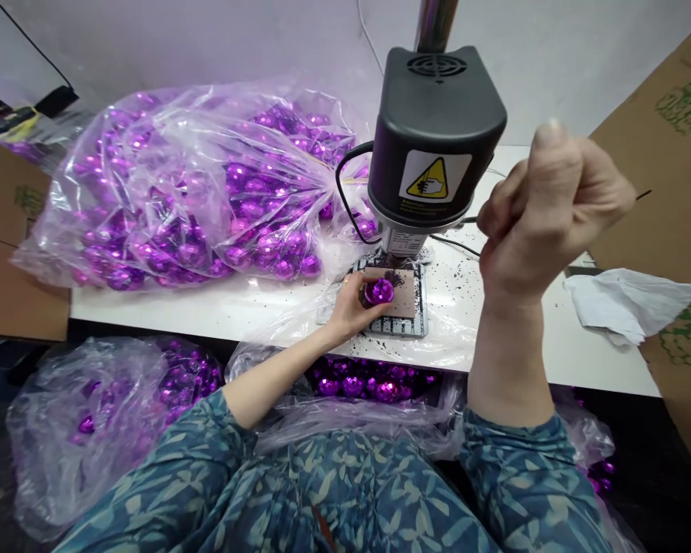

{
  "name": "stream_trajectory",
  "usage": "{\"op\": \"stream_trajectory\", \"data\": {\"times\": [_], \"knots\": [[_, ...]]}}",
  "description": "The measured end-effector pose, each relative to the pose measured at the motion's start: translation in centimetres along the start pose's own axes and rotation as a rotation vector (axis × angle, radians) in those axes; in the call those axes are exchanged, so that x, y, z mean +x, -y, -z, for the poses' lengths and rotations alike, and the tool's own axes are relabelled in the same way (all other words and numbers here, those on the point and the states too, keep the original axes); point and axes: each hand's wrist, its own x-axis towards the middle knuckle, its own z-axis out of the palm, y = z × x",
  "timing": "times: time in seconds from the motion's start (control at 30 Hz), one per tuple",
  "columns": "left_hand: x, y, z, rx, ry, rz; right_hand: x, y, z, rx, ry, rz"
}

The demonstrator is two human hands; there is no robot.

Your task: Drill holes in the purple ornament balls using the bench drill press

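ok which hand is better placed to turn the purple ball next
Left, I'd judge: the left hand holds the purple ball over the board, while the right hand is raised, closed, beside the black housing.

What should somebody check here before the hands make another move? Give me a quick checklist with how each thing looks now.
1. Ball held by the left hand: ok, fingers and thumb are around it.
2. Board on the machine's base: ok, it lies there; whether it is fixed, cannot tell.
3. Board free of crumbs: not ok, dark crumbs lie on it.
4. Tool tip lined up with the ball: cannot tell, the machine hides it.
5. Right hand away from the base: ok, raised beside the machine, fingers curled; whether it grips anything, cannot tell.
6. Cloth away from the base: ok, off to the right.
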Motion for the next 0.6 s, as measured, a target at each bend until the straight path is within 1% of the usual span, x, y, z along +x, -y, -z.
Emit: {"op": "stream_trajectory", "data": {"times": [0.03,0.07,0.13,0.17,0.2,0.23,0.27,0.3,0.33,0.4,0.43,0.47,0.5,0.53,0.6], "knots": [[-0.9,-0.7,0.9,0.042,0.07,-0.005,0.6,0.0,-0.1,0.003,0.021,-0.021],[-2.0,-1.4,1.8,0.075,0.185,-0.021,0.9,0.0,-0.2,0.006,0.035,-0.041],[-4.3,-2.5,3.7,0.134,0.484,-0.085,1.2,-0.1,-0.2,0.003,0.044,-0.06],[-5.3,-2.9,4.6,0.166,0.614,-0.121,1.1,-0.2,-0.2,-0.001,0.04,-0.058],[-6.0,-3.0,5.5,0.19,0.704,-0.147,1.0,-0.2,-0.2,-0.008,0.036,-0.055],[-6.3,-3.0,6.2,0.201,0.746,-0.156,0.9,-0.3,-0.2,-0.014,0.029,-0.048],[-6.0,-2.7,6.9,0.197,0.741,-0.15,0.8,-0.3,-0.2,-0.018,0.019,-0.036],[-5.1,-2.3,7.4,0.188,0.699,-0.135,0.8,-0.4,-0.2,-0.017,0.008,-0.022],[-3.6,-1.7,7.8,0.191,0.624,-0.115,0.7,-0.4,-0.3,-0.016,-0.004,-0.013],[0.9,-0.1,8.4,0.283,0.421,-0.067,0.8,-0.5,-0.4,-0.011,-0.029,-0.002],[3.6,0.7,8.5,0.378,0.322,-0.032,0.8,-0.6,-0.4,-0.007,-0.038,-0.001],[6.5,1.5,8.5,0.487,0.258,0.01,0.8,-0.6,-0.4,-0.008,-0.044,-0.004],[9.3,2.3,8.3,0.609,0.228,0.064,0.8,-0.6,-0.4,-0.009,-0.048,-0.005],[11.8,3.0,8.0,0.725,0.225,0.123,0.8,-0.6,-0.4,-0.011,-0.05,-0.004],[15.9,4.2,7.2,0.829,0.238,0.175,0.6,-0.4,-0.4,-0.017,-0.046,-0.003]]}}
